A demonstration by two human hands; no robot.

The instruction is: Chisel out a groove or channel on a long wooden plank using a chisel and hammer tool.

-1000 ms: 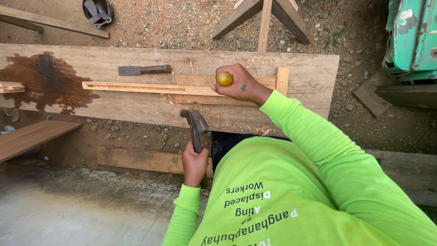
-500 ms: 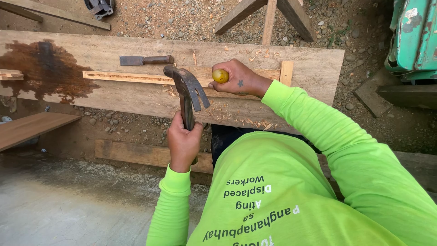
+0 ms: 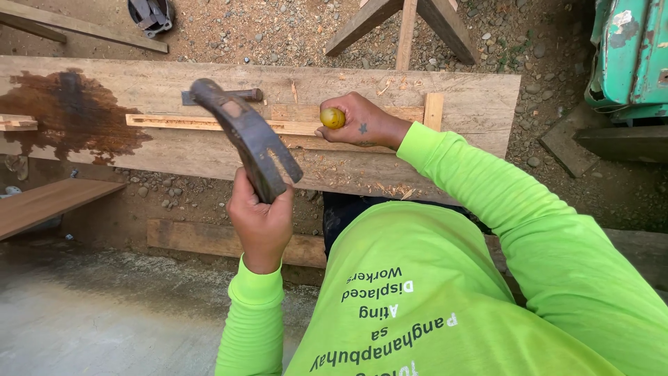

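A dark steel claw hammer [image 3: 243, 136], raised at centre frame with its head tilted toward the upper left, is gripped low on the handle by the left hand [image 3: 262, 223], fingers wrapped tight around it. The right hand [image 3: 362, 122], just right of centre, is closed around a tool with a rounded yellow handle end [image 3: 332, 118], apparently a chisel, its working end hidden; it is set against a thin pale wooden strip [image 3: 223, 124] lying along a broad weathered timber plank [image 3: 459, 111] that crosses the upper half of the frame. The step in hand appears to be the upswing before a blow on the yellow handle; a clean strike would call for the hammer face to meet that handle squarely, clear of the knuckles closed just beside it. A second dark metal tool [image 3: 223, 95] lies on the plank above the strip, partly behind the hammer. A dark wet stain [image 3: 69, 115] marks the plank at the left, wood shavings [image 3: 334, 174] scatter along its near edge, and gravel ground [image 3: 278, 31] lies beyond; a green painted metal machine [image 3: 630, 56] stands at the upper right.
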